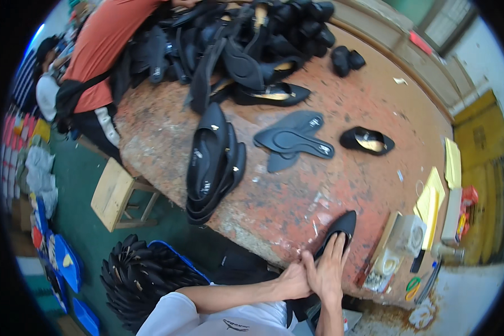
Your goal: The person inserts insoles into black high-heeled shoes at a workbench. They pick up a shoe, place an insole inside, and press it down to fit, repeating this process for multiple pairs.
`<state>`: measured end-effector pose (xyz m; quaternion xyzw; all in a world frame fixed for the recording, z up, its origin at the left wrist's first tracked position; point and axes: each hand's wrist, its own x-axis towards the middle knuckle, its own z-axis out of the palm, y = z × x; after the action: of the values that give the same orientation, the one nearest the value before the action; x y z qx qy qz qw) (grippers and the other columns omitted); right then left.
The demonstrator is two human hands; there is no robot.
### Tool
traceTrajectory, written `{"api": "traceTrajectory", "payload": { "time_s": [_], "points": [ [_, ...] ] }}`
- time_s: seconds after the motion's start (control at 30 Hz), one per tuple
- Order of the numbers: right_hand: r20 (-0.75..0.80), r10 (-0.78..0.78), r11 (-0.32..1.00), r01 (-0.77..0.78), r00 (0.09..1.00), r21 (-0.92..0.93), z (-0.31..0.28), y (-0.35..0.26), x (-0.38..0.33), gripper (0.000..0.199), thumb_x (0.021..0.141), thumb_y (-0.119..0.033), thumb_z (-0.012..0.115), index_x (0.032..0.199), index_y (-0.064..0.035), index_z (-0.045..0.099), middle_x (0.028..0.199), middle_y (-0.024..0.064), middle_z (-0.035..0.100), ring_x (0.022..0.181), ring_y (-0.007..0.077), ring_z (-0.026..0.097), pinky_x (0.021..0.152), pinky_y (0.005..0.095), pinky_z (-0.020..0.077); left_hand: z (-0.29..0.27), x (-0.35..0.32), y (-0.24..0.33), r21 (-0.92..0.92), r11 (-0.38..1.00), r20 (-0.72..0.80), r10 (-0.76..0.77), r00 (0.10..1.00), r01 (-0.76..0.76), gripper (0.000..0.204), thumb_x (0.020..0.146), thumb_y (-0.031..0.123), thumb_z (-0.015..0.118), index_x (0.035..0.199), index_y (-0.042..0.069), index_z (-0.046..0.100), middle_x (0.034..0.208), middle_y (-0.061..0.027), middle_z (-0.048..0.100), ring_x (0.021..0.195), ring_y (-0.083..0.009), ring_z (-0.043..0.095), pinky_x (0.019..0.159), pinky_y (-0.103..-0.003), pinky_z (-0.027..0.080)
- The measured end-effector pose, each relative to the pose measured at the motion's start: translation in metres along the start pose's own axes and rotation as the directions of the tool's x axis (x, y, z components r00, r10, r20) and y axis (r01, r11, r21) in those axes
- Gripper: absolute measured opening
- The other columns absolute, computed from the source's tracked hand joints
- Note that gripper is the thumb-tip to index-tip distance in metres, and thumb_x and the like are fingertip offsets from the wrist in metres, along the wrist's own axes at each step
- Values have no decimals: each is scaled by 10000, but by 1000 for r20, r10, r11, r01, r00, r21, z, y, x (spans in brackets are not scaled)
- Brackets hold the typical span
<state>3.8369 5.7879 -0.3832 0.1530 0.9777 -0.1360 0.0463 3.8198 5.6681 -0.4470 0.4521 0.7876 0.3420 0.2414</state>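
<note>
The pointed shoe (337,229) under the right hand (329,270) is black. So are the stacked insoles (213,162) and the loose soles (293,140), which lean grey-blue. The worktable (369,106) is mottled rust-red, worn pale at its edge. The lone pump (367,140) is black with a tan lining. The stool (113,194) is pale wood, the floor (78,173) green, a co-worker's shirt (106,45) orange-red, and the paper sheets (431,204) yellow.

Black shoe (337,231): heel end hidden under right hand (327,271) and left hand (294,280). Person in orange shirt (109,50): head cut off by top edge. Small items by the yellow sheets (431,204) too blurred to identify.
</note>
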Motion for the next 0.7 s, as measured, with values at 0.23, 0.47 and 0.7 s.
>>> {"api": "traceTrajectory", "payload": {
  "time_s": [0.23,0.47,0.7],
  "points": [
    [-8,71,993,-72,997,-97,2,-1,45,957,1040,-689,541,1273,239,564,1339,439,596,1418,519,510,1315,681,128,-24,2,15,144,990,184,-22,983,-5,529,791,373,895,1076,-55,771,1091,-207,726,1043,-437,674,828,-507,615],
    [98,-278,805,176,955,566,-49,-6,14,706,1049,-503,642,1473,58,581,1547,350,521,1553,443,430,1330,621,159,-91,-41,4,18,986,-442,158,883,-168,369,772,302,898,976,26,763,1040,-129,726,1014,-301,718,777,-406,618],
    [-52,-373,676,310,926,669,33,-142,28,1156,919,-393,858,1683,133,169,1747,396,185,1642,528,198,1346,548,208,-272,-76,-57,298,891,-934,198,299,341,317,813,99,942,874,-19,654,977,-158,644,764,-397,660,633,-454,521]
  ]
}}
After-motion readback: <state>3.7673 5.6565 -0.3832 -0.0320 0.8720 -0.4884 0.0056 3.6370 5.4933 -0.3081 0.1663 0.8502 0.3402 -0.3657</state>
